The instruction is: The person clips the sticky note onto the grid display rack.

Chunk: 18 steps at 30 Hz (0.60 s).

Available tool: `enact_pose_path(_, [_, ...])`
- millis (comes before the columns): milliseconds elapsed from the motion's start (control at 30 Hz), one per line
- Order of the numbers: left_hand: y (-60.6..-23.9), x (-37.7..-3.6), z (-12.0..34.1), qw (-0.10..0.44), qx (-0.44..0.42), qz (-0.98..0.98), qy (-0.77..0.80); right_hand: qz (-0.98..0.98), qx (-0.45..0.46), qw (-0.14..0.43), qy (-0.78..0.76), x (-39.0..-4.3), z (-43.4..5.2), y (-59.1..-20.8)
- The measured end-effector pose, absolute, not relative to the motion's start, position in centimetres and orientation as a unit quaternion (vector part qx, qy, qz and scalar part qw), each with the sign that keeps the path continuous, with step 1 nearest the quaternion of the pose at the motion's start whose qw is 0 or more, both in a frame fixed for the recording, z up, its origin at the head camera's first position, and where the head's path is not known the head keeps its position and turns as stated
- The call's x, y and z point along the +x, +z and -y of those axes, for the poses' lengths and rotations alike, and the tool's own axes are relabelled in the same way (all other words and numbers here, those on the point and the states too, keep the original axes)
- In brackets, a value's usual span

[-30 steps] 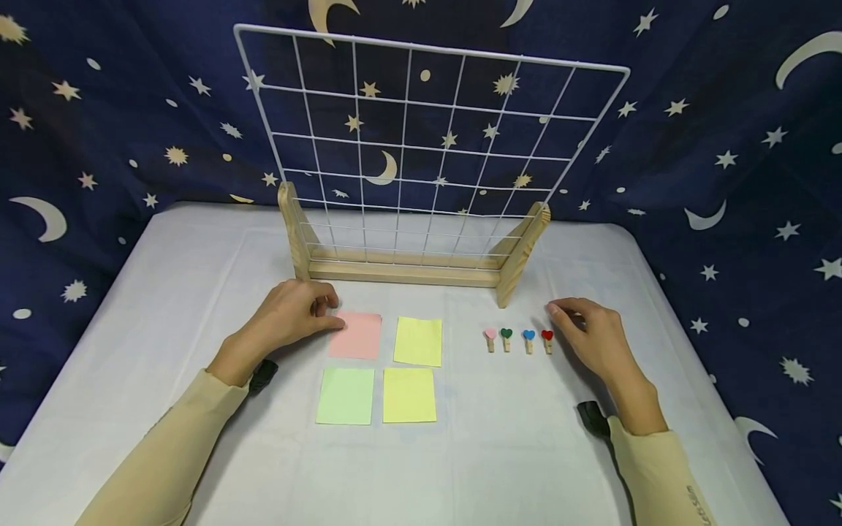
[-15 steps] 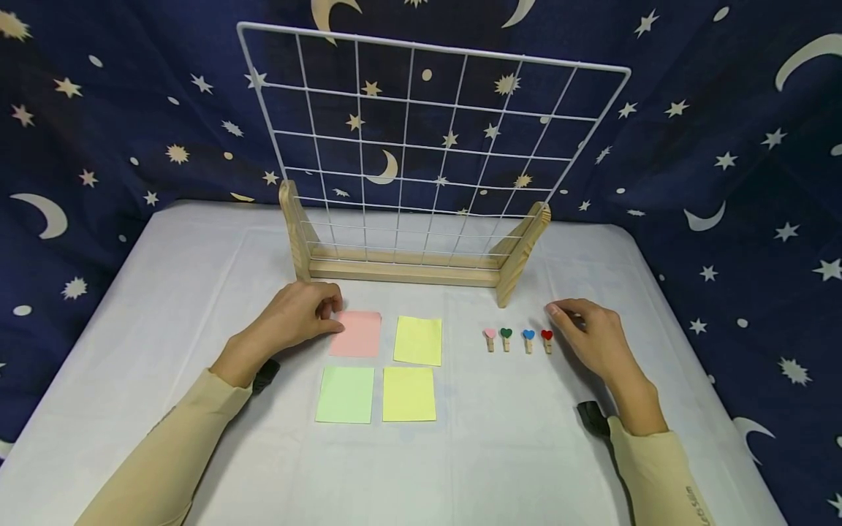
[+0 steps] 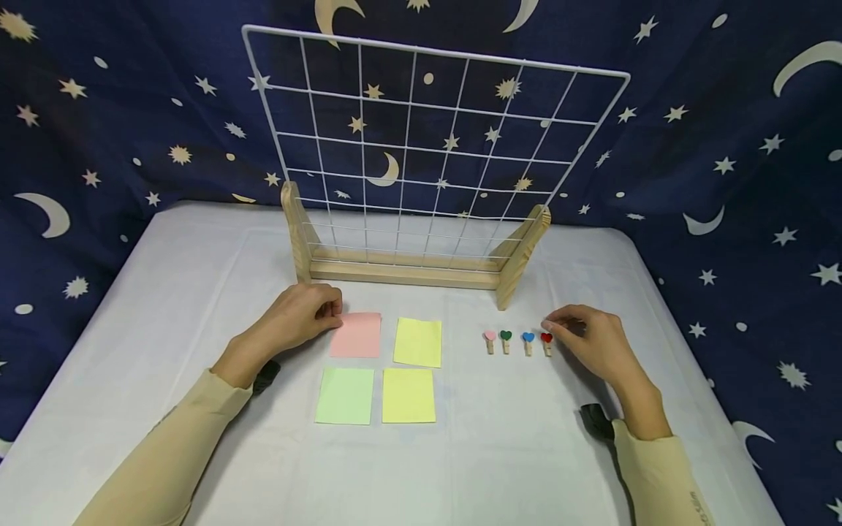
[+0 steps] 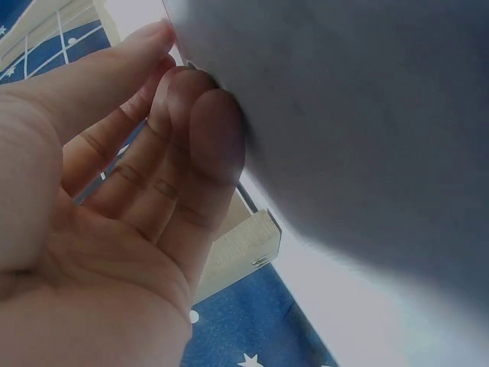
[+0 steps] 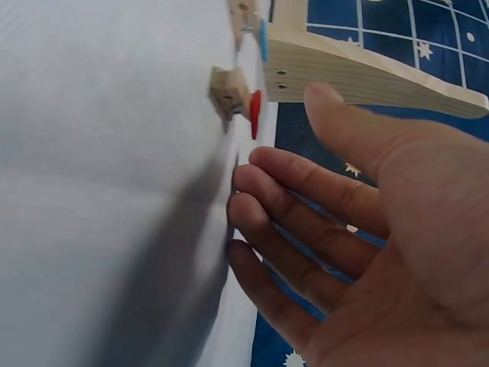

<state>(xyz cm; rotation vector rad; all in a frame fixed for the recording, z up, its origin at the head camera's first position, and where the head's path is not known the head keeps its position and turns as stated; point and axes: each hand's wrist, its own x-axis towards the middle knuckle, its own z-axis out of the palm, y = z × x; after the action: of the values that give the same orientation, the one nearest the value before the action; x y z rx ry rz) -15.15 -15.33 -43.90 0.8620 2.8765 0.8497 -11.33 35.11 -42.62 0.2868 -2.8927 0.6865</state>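
**Both hands at the start: nothing clipped, nothing lifted**

Head view: your left hand (image 3: 299, 315) rests on the white cloth-covered surface (image 3: 164, 292), fingers loosely curled and holding nothing, fingertips at the left edge of the pink square sticky note (image 3: 356, 334). Past that note, away from the hand, lies a yellow sticky note (image 3: 418, 341); nearer you lie a green sticky note (image 3: 345, 395) and a second yellow sticky note (image 3: 408, 394). Your right hand (image 3: 592, 342) has its thumb and forefinger closing toward the small wooden clip with a red heart (image 3: 547, 342), just beside it; whether they touch it I cannot tell. Beyond that clip, away from the hand, stand the blue-heart clip (image 3: 528, 341), the green-heart clip (image 3: 505, 340) and the pink-heart clip (image 3: 490, 340). Ahead of both hands stands the white wire grid panel (image 3: 427, 146) in its wooden stand (image 3: 401, 272); nothing hangs on it.

Left wrist view: your left fingers (image 4: 191, 153) press together against the surface, holding nothing.

Right wrist view: your right hand's fingers (image 5: 306, 199) are spread and relaxed, with the red-heart clip (image 5: 237, 95) just past the fingertips, apart from them.

As I judge it, nothing is done yet: all four notes lie flat, all four clips stand in their row, and the grid is bare.
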Motion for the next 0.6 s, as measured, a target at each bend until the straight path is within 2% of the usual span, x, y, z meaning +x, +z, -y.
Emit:
enact_pose_path(233, [-43.88, -15.24, 15.42, 0.005, 0.276, -0.921, 0.275, 0.967, 0.086, 0.035, 0.239, -11.18, -35.45, -42.28])
enact_pose_path(600, [-43.95, -15.3, 15.43, 0.0, 0.279, -0.916, 0.289, 0.969, 0.078, 0.029, 0.231, -11.14, -35.54, -42.54])
